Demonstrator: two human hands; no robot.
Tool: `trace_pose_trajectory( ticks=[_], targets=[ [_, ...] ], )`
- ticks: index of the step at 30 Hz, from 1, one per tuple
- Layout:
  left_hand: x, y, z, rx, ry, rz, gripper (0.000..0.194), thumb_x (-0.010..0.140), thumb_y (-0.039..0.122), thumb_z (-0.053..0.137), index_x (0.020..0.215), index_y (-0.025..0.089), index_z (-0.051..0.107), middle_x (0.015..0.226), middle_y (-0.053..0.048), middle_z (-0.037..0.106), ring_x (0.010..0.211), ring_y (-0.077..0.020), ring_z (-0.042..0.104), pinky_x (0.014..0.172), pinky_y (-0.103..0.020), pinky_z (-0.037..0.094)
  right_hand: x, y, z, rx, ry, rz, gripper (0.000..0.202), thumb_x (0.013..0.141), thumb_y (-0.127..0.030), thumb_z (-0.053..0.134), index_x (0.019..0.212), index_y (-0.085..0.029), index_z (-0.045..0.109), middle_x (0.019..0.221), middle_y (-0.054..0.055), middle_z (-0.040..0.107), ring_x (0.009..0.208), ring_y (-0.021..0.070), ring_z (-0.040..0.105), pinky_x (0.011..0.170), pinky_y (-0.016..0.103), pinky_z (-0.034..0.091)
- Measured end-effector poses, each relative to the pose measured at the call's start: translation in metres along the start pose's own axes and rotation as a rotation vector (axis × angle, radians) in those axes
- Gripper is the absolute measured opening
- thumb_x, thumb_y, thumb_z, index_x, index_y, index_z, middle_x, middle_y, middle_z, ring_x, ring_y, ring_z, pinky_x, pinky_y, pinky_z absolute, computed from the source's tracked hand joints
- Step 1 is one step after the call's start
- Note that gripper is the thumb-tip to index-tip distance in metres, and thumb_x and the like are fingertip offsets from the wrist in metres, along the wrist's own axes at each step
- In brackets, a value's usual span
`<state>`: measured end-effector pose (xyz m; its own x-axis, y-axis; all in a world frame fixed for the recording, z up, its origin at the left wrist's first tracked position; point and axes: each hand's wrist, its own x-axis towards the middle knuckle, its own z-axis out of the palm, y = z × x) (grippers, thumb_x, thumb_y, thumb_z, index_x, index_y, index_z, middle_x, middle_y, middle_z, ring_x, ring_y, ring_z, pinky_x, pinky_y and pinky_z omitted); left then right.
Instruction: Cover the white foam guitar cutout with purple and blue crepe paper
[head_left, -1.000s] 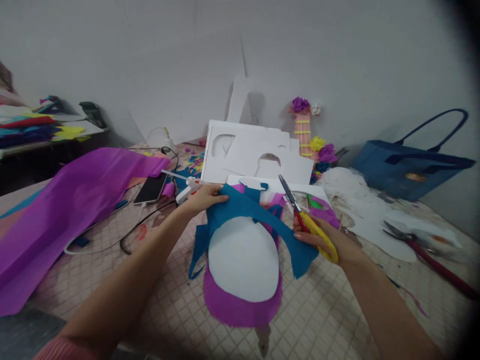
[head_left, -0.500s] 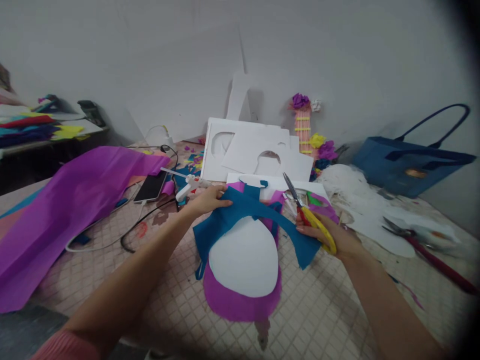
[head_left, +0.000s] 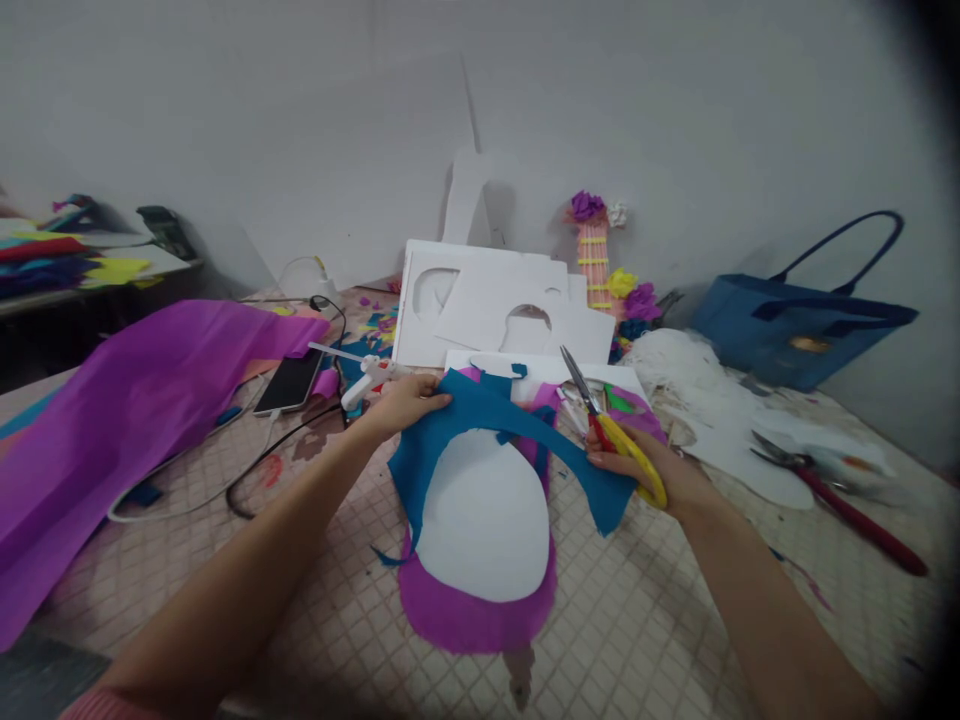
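Your blue paper now trails its thin tail toward eight o'clock.
Your left hand, at the white oval's eleven o'clock, pinches the paper's edge; the paper arches past the oval's twelve; your right hand, at two, grips yellow-handled scissors and the paper's other end.

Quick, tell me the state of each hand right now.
Left hand: closed, pinching the blue sheet.
Right hand: closed, holding the yellow-and-red scissors and touching the blue sheet.
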<state>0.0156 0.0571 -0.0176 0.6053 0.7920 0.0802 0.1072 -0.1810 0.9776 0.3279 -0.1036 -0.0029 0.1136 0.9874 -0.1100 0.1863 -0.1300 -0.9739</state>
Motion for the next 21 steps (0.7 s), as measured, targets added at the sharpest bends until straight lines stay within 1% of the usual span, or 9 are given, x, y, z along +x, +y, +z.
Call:
trace_pose_trajectory(
  ticks=[3, 5, 9, 14, 18, 21],
  targets=[
    [-0.0007, 0.0022, 0.0005, -0.015, 0.000, -0.018, 0.030, 0.069, 0.044, 0.073, 0.080, 0.017, 0.066, 0.081, -0.002, 0.072, 0.076, -0.0194, 0.067, 0.069, -0.032, 0.054, 0.0000, 0.0008, -0.0017, -0.005, 0.006, 0.004, 0.044, 0.052, -0.044, 0.088, 0.083, -0.023, 0.066, 0.081, 0.001, 0.062, 0.080, 0.0183, 0.058, 0.070, 0.028, 0.050],
    [-0.0019, 0.0047, 0.0014, -0.029, -0.025, -0.034, 0.030, 0.070, 0.046, 0.073, 0.079, 0.017, 0.066, 0.079, -0.002, 0.072, 0.075, -0.0191, 0.067, 0.068, -0.032, 0.054, 0.0001, 0.0015, -0.0030, -0.010, 0.010, 0.007, 0.044, 0.052, -0.044, 0.088, 0.083, -0.023, 0.065, 0.081, 0.001, 0.062, 0.080, 0.0185, 0.058, 0.070, 0.028, 0.050],
    [-0.0039, 0.0084, 0.0034, -0.060, -0.092, -0.053, 0.035, 0.066, 0.046, 0.076, 0.086, 0.017, 0.069, 0.084, -0.003, 0.073, 0.083, -0.0213, 0.067, 0.075, -0.034, 0.055, 0.0010, 0.0032, -0.0048, -0.011, 0.023, 0.004, 0.045, 0.050, -0.046, 0.089, 0.081, -0.023, 0.065, 0.082, 0.000, 0.063, 0.082, 0.0199, 0.060, 0.073, 0.029, 0.052],
    [-0.0031, 0.0068, 0.0038, -0.062, -0.061, -0.037, 0.032, 0.067, 0.044, 0.076, 0.082, 0.017, 0.067, 0.082, -0.004, 0.072, 0.076, -0.0183, 0.066, 0.071, -0.032, 0.054, 0.0008, 0.0040, -0.0052, -0.007, 0.030, 0.007, 0.044, 0.051, -0.045, 0.088, 0.082, -0.025, 0.066, 0.084, 0.001, 0.064, 0.084, 0.0205, 0.061, 0.076, 0.030, 0.052],
    [-0.0014, 0.0039, 0.0041, -0.051, -0.032, -0.015, 0.025, 0.068, 0.039, 0.074, 0.075, 0.017, 0.064, 0.073, -0.001, 0.069, 0.074, -0.0166, 0.064, 0.071, -0.029, 0.052, 0.0008, 0.0024, -0.0051, -0.008, 0.020, 0.005, 0.043, 0.051, -0.044, 0.088, 0.081, -0.024, 0.066, 0.084, 0.001, 0.063, 0.083, 0.0202, 0.060, 0.077, 0.031, 0.052],
    [-0.0003, 0.0024, 0.0049, -0.039, -0.017, -0.007, 0.024, 0.069, 0.038, 0.072, 0.075, 0.017, 0.063, 0.073, 0.000, 0.068, 0.073, -0.0156, 0.063, 0.070, -0.028, 0.051, 0.0012, 0.0016, -0.0051, -0.006, 0.021, 0.007, 0.044, 0.050, -0.044, 0.089, 0.081, -0.024, 0.065, 0.083, 0.001, 0.062, 0.082, 0.0195, 0.060, 0.076, 0.031, 0.052]
  ],
)
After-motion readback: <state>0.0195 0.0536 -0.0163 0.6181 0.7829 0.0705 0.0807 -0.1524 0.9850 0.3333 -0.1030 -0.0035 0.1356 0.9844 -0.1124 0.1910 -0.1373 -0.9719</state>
